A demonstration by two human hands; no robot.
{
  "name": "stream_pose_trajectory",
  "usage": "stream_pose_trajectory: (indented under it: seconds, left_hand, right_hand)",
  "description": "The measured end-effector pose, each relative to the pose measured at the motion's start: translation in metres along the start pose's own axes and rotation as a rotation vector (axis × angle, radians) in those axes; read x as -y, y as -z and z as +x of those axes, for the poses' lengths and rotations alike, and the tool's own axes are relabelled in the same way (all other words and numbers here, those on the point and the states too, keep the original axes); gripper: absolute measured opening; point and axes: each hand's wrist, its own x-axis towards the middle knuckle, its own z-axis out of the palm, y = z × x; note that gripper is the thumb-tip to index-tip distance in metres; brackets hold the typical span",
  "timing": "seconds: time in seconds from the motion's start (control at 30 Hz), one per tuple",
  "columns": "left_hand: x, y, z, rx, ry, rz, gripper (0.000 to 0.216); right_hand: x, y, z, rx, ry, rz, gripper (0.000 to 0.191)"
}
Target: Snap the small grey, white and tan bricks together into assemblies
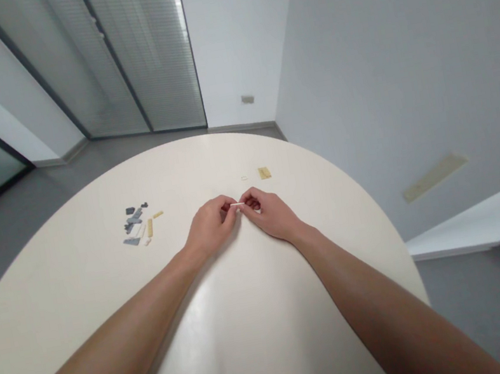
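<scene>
My left hand (211, 225) and my right hand (270, 212) meet over the round cream table (179, 167), their fingertips pinching opposite ends of a thin white plastic piece (237, 204), probably a small building brick. To the left of my left hand lies a scatter of dark grey and tan building bricks (135, 224), with a slim tan brick (149, 228) among them. Beyond my right hand sit a flat tan plate (264, 173) and a tiny pale piece (244, 178). My fingers hide part of the white piece.
The table's curved edge (98, 178) runs around the far side, with a grey floor (68, 171) beyond it. Further back stand glass doors with blinds (140, 58) and white walls. No other person appears in view.
</scene>
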Motion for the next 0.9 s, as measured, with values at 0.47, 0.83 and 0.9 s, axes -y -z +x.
stream_pose_trajectory:
  seconds: [0.47,0.83,0.9]
  left_hand:
    - [0.0003,-0.0005,0.0002,-0.004,-0.006,-0.009,0.024]
    - [-0.0021,0.0009,0.0002,0.004,0.008,-0.021,0.023]
    - [-0.002,0.0011,0.0,0.003,0.006,-0.014,0.023]
  right_hand:
    - [-0.0004,-0.0006,0.0002,-0.003,0.004,-0.017,0.019]
    - [-0.0007,-0.0009,0.0004,-0.007,0.008,-0.017,0.019]
    - [-0.0007,-0.0008,0.0004,-0.006,0.011,-0.015,0.018]
